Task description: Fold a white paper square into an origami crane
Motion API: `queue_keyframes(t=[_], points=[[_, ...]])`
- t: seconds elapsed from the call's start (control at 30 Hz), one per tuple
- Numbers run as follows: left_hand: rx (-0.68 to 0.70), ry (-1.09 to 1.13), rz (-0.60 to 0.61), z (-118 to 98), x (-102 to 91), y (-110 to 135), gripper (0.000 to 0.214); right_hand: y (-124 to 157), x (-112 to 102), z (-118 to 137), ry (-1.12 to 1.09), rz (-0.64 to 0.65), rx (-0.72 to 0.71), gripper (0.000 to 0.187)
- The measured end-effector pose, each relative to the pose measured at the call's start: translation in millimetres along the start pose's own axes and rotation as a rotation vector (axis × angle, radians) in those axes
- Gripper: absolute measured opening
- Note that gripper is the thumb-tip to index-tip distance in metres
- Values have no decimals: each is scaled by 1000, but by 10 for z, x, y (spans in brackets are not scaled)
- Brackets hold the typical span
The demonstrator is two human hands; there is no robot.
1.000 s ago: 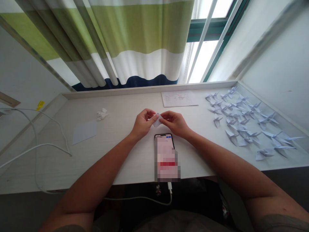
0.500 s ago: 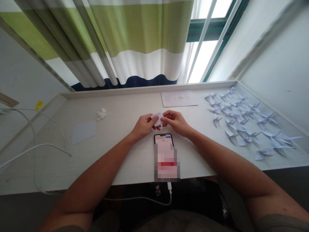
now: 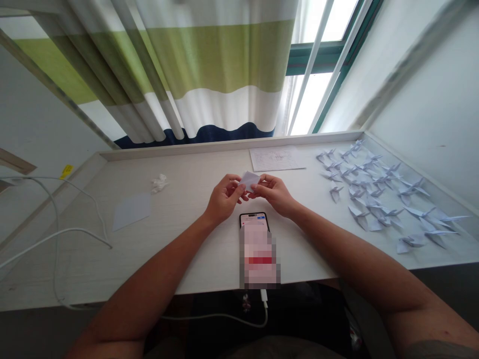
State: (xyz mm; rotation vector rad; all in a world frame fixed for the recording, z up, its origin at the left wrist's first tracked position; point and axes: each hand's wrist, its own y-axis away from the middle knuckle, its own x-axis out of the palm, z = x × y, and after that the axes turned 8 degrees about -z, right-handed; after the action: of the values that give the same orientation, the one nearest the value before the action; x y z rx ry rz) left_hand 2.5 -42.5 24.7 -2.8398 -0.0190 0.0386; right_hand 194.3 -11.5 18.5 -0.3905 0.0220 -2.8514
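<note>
The left hand [image 3: 225,197] and right hand [image 3: 274,193] pinch a small pale folded paper [image 3: 249,181], fingers curled, and it now stands higher above them than before, its folds partly hidden. Below, a phone [image 3: 253,217], mostly pixelated, overhangs the desk's [image 3: 194,259] front edge — origami cranes [image 3: 374,189] crowd the right end.

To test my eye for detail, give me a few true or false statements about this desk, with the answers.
The left hand and right hand both pinch a small piece of paper. True.
Folded paper cranes lie left of the hands. False: the cranes lie to the right of them.
The phone lies on the desk, nearer the person than the hands. True.
A blank sheet covers the phone. False: the sheet lies apart from it, left of the hands.
</note>
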Motion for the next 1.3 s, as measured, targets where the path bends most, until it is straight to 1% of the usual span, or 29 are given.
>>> queue_keyframes(t=[0.17,0.37,0.43,0.53,0.63,0.7,0.8,0.9,1.0,1.1,1.2,1.3], points=[[-5,-29,-26,-15,-7,13,38,6,-2,11,14,17,-1,42],[48,-91,-38,5,-21,4,35,-9,-8,26,72,-11,-92,45],[78,-137,-54,18,-27,-4,33,-21,-12,18,89,-23,-122,45],[159,-242,-107,25,-37,-17,27,-35,-18,-1,91,-36,-163,43],[173,-246,-135,21,-43,-23,26,-40,-25,-14,90,-18,-169,45],[142,-199,-123,21,-42,-21,29,-41,-33,-18,91,-8,-159,48],[92,-114,-74,31,-38,-10,33,-43,-51,-17,80,4,-143,49],[101,-73,-44,45,-43,-2,33,-41,-65,-11,73,25,-129,48],[158,-124,-54,49,-60,1,31,-31,-58,-1,93,29,-146,49],[184,-211,-63,46,-78,2,28,-13,-35,16,124,-18,-241,52],[219,-272,-62,51,-90,-1,25,10,-13,42,165,-26,-311,39],[275,-296,-66,58,-102,-9,24,34,0,74,162,-2,-318,32]])
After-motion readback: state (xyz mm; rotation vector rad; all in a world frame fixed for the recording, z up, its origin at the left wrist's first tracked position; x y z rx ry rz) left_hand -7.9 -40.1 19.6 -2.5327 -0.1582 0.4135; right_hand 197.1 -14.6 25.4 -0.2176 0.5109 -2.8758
